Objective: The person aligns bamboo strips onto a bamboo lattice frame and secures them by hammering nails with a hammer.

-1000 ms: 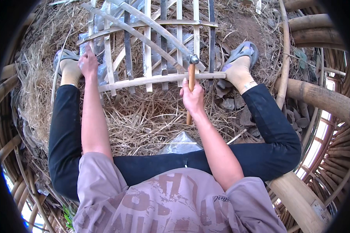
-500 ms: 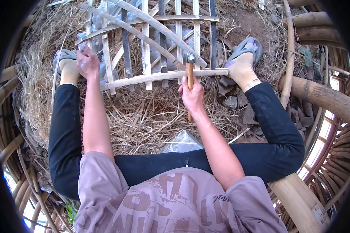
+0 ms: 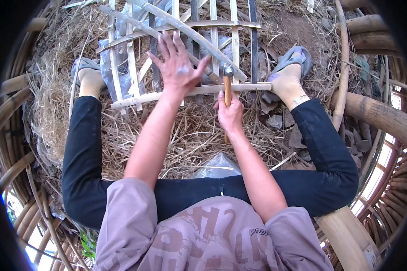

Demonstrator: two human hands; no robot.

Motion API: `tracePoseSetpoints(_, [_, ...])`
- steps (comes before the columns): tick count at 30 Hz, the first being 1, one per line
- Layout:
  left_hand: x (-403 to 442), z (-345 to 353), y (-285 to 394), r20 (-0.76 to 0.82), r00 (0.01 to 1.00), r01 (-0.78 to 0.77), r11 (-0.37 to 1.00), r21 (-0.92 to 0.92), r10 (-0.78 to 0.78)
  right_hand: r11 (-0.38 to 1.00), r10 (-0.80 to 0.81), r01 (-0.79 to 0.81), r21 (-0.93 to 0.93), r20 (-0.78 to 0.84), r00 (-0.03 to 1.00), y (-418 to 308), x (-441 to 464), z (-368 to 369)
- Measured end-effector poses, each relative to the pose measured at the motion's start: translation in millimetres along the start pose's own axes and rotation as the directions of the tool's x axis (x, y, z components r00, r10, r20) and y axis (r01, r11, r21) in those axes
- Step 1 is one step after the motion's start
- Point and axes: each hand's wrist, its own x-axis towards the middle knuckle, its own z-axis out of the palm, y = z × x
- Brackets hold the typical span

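My left hand [image 3: 178,67] is spread, palm down, over the middle of a lattice of split bamboo strips. Its fingers are apart and hold nothing; whether it touches the strips cannot be told. My right hand [image 3: 230,113] is wrapped round the wooden handle of a hammer [image 3: 228,71], whose metal head points away from me above the lattice's near crosspiece [image 3: 144,97]. Two diagonal strips lie across the lattice, one of them [image 3: 185,29] running down to the right beyond the hammer head. Clear plastic [image 3: 107,58] shows under the left side of the lattice.
Dry straw [image 3: 185,135] covers the ground between my legs, with a piece of plastic [image 3: 218,165] near my lap. My sandalled feet flank the lattice. Thick bamboo poles [image 3: 371,110] stand at the right, and curved bamboo lines the left edge.
My left hand has moved right from the lattice's left edge to its middle, and its fingers have spread. My right hand still holds the hammer in nearly the same place. The view has shifted slightly.
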Motion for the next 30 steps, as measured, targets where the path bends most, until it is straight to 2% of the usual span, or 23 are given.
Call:
tracePoseSetpoints(4, [-10.8, 4.8, -0.1, 0.094, 0.995, 0.014, 1.0, 0.019, -0.016, 1.0, -0.026, 0.026, -0.017, -0.022, 0.999, 6.2, 1.1, 1.5])
tracePoseSetpoints(9, [-11.2, -1.0, -4.7, 0.118, 0.993, -0.026, 0.999, -0.037, 0.03, 0.997, -0.069, 0.066, -0.036, -0.078, 0.995, 12.1, 4.6, 5.0])
tracePoseSetpoints(11, [-11.6, -0.4, -3.4, 0.135, 0.991, -0.017, 1.0, -0.007, 0.017, 0.998, -0.055, 0.054, -0.009, -0.051, 0.997, 12.6, 3.6, 4.3])
tracePoseSetpoints(19, [-13.8, 4.2, -1.4, 0.066, 0.998, -0.022, 1.0, -0.012, 0.023, 0.998, -0.057, 0.06, 0.032, -0.065, 0.996, 9.9, 3.9, 3.5])
tracePoseSetpoints(22, [-13.6, 3.8, 0.8, 0.072, 0.997, -0.028, 1.0, 0.007, 0.027, 0.999, -0.029, 0.03, 0.035, -0.021, 0.999, 13.7, 5.7, 4.0])
tracePoseSetpoints(30, [-12.2, 3.1, 0.9, 0.051, 0.998, -0.03, 1.0, -0.001, 0.03, 0.997, -0.072, 0.072, 0.007, -0.02, 0.997, 11.8, 5.1, 1.9])
